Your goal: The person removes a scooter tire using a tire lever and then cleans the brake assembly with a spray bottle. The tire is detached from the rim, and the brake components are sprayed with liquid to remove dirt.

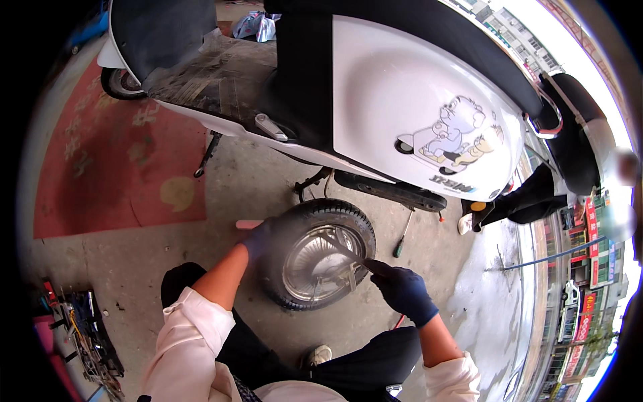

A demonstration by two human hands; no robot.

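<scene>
A wheel with a black tire (372,236) and a silvery hub (309,268) lies on the ground between my knees and the scooter. My right hand (405,295), in a dark blue glove, is closed round a long metal bar-like tool (351,253). Its far end reaches over the hub; its exact kind is unclear. At the tire's left side, my left hand (258,240), also gloved, is smeared by motion. Just beyond it a pinkish strip (248,224) sticks out, and whether the hand holds it is unclear.
The white scooter (375,74) stands just beyond the wheel. On the ground a green-handled screwdriver (400,246) lies right of the wheel. Tools (87,335) are heaped at lower left, near a red mat (120,174). A person in dark trousers (536,197) is at the right.
</scene>
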